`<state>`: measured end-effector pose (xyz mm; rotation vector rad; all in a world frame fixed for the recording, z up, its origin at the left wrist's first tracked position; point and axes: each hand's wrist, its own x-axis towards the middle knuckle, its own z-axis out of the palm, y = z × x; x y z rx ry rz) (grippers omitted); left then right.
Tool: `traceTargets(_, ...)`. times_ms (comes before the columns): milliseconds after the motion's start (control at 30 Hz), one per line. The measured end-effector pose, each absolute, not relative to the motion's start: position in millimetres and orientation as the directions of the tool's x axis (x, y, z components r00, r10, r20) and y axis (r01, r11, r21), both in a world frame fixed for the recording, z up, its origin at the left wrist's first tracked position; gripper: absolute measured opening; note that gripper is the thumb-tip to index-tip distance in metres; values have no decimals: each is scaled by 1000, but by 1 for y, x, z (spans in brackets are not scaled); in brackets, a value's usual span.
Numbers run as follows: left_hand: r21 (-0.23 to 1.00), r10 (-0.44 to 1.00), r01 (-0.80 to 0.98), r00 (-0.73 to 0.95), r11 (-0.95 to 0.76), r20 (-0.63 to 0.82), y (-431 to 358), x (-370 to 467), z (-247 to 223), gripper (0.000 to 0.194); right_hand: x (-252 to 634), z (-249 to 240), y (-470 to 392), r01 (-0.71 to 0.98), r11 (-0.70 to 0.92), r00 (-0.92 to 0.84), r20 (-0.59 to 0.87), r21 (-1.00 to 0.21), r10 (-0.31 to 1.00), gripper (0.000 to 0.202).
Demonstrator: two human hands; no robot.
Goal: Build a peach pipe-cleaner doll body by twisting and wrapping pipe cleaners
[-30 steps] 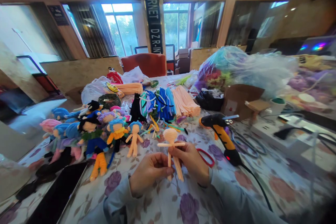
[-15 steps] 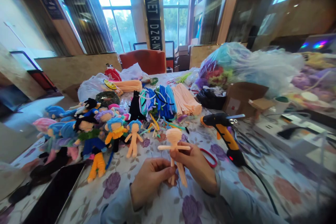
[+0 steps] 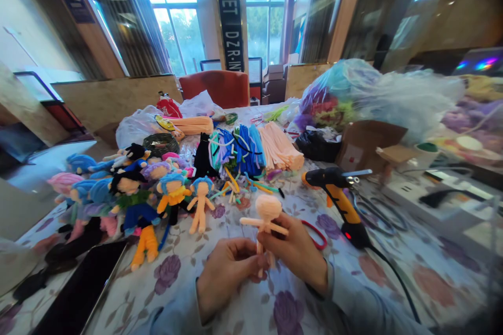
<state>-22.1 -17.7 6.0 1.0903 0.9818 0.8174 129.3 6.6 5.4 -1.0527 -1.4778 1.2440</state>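
Note:
A peach doll body [image 3: 269,207] with a round bare head and outstretched arms is held upright, tilted a little, above the flowered tablecloth. My right hand [image 3: 295,247] grips its torso just below the arms. Lower down, the fingers of my left hand [image 3: 232,272] pinch one of its legs; the fingertips of both hands nearly meet there. The other leg is mostly hidden by my fingers. To the left stands a similar peach doll [image 3: 201,204] with blue hair, beside several dressed dolls [image 3: 133,201].
A black and orange glue gun [image 3: 338,204] with a red light lies right of my hands, near red-handled scissors [image 3: 317,235]. Bundles of pipe cleaners [image 3: 245,149] lie behind. A dark tablet [image 3: 80,288] is at front left, and plastic bags [image 3: 393,99] are at back right.
The doll body has tilted and shifted slightly right, its head leaning right. Its second leg, hanging free before, is now mostly hidden behind my fingers. Both hands have moved slightly right.

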Motion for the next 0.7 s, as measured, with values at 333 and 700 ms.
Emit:
traceTargets(333,937,887,-62,349,345,-303,-16,-24,6,19,126,7,3,167,248,-267,199,-954,943,11)
traceTargets(700,947,896,43,312,320,-317,-17,-22,8,26,129,7,8,132,220,-151,200,-966,968,8)
